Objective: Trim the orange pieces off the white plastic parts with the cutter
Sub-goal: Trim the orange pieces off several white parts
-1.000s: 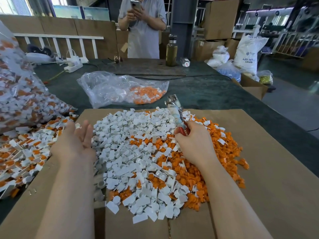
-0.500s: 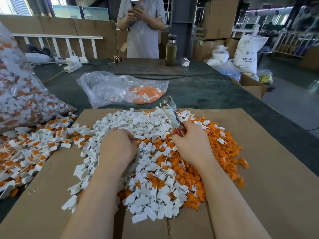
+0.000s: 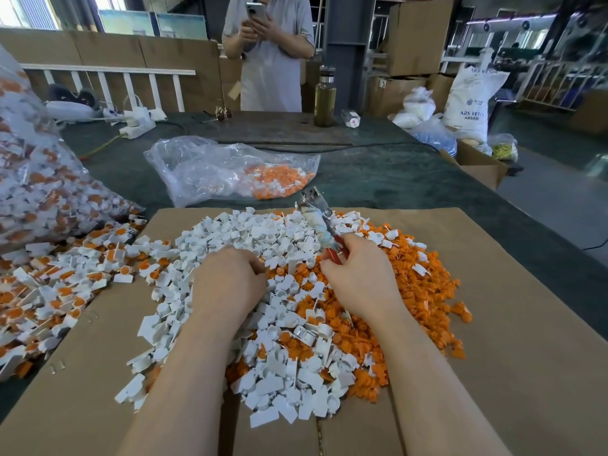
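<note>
The left hand (image 3: 230, 281) was at the left edge of the brown cardboard sheet (image 3: 510, 357) a second ago; now it lies on the heap of small white plastic parts (image 3: 250, 238), fingers curled down into them. Whether it pinches a part, I cannot tell. The right hand (image 3: 358, 278) grips the red-handled metal cutter (image 3: 317, 218), its tip pointing to the far edge. Cut-off orange pieces (image 3: 424, 291) lie on the right. I judge the next trim is being prepared.

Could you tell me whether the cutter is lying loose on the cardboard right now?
No, the right hand grips the cutter by its red handles, with the metal tip pointing up and away over the pile of white parts.
</note>
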The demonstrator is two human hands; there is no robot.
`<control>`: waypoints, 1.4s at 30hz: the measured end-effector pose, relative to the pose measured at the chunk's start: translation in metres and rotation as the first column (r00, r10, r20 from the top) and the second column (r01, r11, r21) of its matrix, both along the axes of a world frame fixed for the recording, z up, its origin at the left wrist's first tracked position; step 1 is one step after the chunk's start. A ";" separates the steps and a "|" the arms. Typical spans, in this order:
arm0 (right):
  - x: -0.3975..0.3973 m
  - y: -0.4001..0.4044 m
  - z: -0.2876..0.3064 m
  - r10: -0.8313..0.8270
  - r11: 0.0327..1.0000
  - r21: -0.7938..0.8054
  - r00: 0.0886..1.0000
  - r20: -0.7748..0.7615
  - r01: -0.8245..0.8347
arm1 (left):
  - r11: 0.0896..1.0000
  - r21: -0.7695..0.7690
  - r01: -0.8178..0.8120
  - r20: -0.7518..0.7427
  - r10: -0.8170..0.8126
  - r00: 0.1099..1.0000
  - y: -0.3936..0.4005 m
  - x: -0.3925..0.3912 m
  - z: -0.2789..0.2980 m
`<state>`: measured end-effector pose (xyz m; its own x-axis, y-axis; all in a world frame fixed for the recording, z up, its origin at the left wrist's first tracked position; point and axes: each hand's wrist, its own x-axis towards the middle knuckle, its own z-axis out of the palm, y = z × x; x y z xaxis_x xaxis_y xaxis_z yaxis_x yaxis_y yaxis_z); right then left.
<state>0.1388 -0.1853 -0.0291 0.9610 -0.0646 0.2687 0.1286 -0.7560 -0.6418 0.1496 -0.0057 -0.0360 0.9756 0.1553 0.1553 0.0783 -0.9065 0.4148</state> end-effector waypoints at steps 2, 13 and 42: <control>0.000 0.000 0.000 0.001 1.000 0.001 1.000 -0.001 -0.001 | 1.000 0.000 0.008 -0.011 -0.008 1.000 0.001 0.001 -0.001; -0.001 0.003 0.002 0.035 0.997 0.075 0.999 -0.008 -0.034 | 0.865 -0.485 0.129 0.118 -0.082 0.990 0.001 -0.002 0.006; -0.002 0.007 0.001 -0.018 0.978 0.209 0.996 0.082 0.001 | 0.922 -0.357 0.150 -0.005 -0.162 0.987 -0.005 -0.007 0.009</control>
